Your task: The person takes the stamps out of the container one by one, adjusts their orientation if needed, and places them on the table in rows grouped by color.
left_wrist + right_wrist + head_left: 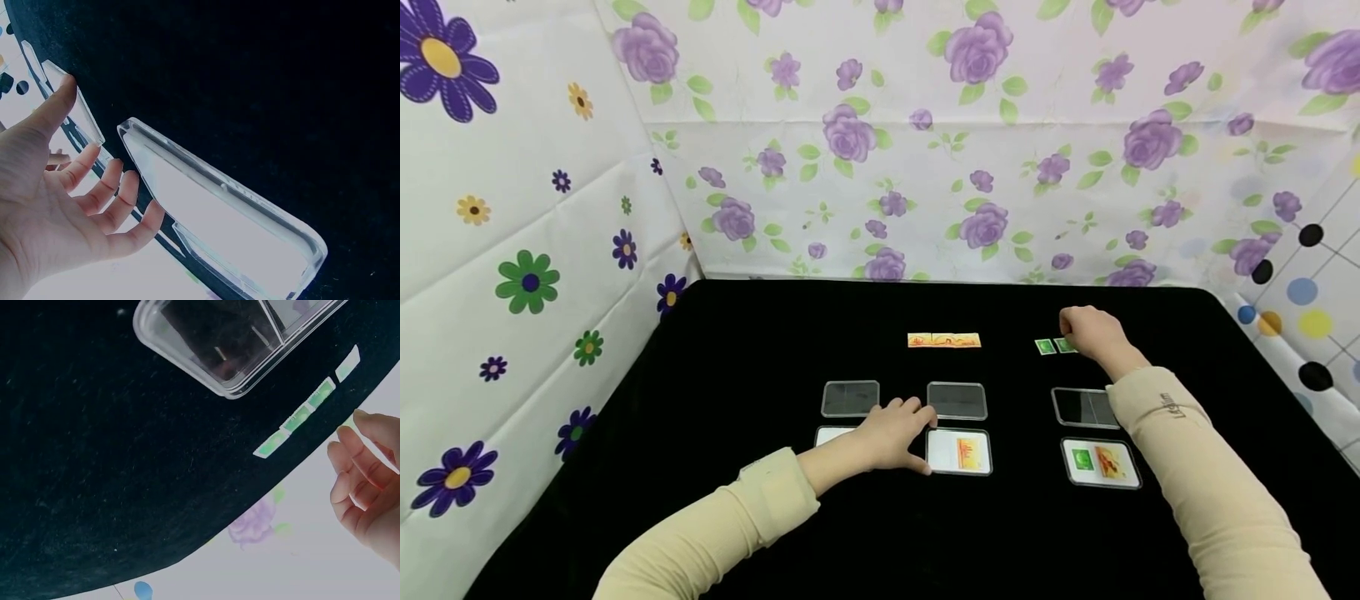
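Note:
My left hand (891,435) is spread above the cloth, fingers loosely bent and holding nothing. Its thumb tip is at the left edge of a clear-rimmed white case (942,454) with an orange stamp (970,453) in it. Another white case (831,434) is partly hidden beneath this arm. My right hand (1093,333) hovers by a row of small green stamps (1045,347). In the right wrist view its thumb and index finger are close but apart, with nothing visible between them, beside several green stamps (299,419).
Clear lids (850,398) lie behind the left cases, and another clear lid (1078,407) is partly behind my right sleeve. A white case (1078,478) holds a green and an orange stamp. Orange stamps (943,340) lie farther back on the black cloth (760,350).

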The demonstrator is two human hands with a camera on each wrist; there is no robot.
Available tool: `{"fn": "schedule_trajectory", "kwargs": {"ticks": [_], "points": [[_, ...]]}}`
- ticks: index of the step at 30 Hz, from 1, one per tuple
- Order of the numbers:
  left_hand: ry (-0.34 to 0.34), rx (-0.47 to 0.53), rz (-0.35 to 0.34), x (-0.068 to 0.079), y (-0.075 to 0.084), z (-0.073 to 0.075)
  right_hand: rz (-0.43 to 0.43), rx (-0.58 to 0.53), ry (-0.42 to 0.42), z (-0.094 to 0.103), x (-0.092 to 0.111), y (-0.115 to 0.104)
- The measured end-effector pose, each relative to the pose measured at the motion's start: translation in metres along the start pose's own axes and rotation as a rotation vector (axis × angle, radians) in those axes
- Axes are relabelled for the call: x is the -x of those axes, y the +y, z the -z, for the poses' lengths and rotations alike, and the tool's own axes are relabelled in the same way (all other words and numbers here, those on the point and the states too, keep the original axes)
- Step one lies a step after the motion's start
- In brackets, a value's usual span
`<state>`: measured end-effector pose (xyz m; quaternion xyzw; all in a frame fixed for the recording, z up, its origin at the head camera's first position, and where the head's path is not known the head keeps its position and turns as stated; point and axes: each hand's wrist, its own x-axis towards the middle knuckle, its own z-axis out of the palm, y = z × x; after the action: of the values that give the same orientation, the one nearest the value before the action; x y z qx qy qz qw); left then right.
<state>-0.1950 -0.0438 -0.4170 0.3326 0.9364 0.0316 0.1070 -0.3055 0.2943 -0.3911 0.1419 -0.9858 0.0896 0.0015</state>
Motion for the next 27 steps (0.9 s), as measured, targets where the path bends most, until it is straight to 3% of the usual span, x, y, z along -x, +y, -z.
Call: {"fn": "schedule_trajectory", "kwargs": {"ticks": [13, 27], "points": [[0.001, -0.001, -0.001, 0.001, 0.001, 0.0, 0.079, 0.022, 0.019, -0.004, 0.012, -0.009], [0.007, -0.008, 0.001, 0.0, 0.0, -0.001, 0.216, -0.16, 0.052, -0.01, 0.035, -0.02]]}}
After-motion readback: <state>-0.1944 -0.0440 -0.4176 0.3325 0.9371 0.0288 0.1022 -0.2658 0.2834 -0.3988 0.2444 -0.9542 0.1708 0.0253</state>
